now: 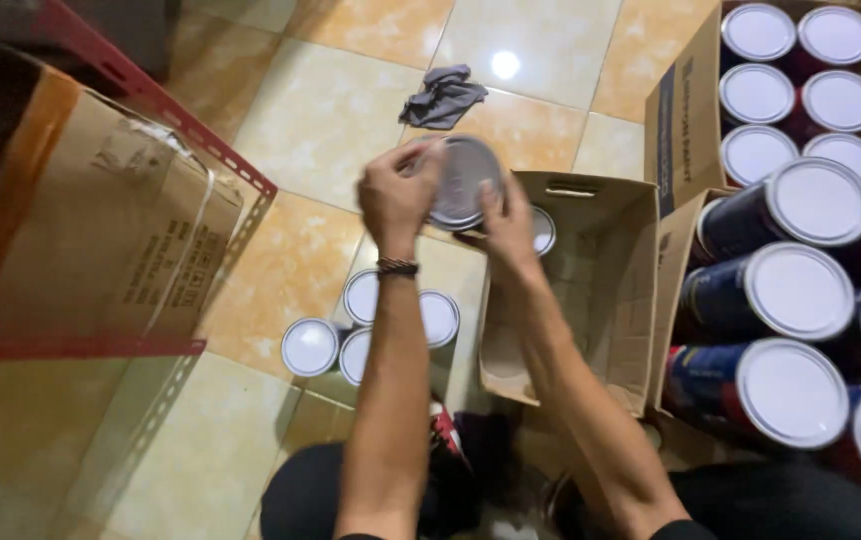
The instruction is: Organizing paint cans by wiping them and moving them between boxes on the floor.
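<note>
Holding a tin above floor cans, open carton beside.

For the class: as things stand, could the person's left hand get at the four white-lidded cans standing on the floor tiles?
Probably yes, once freed. The left hand and right hand both hold a round can above the open box. The four cans stand uncovered on the floor just below the left forearm, nothing between.

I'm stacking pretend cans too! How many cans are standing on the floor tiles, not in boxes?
4, in a cluster left of the open box: far-left can, back can, front can, right can. The left hand's forearm may hide others.
</note>
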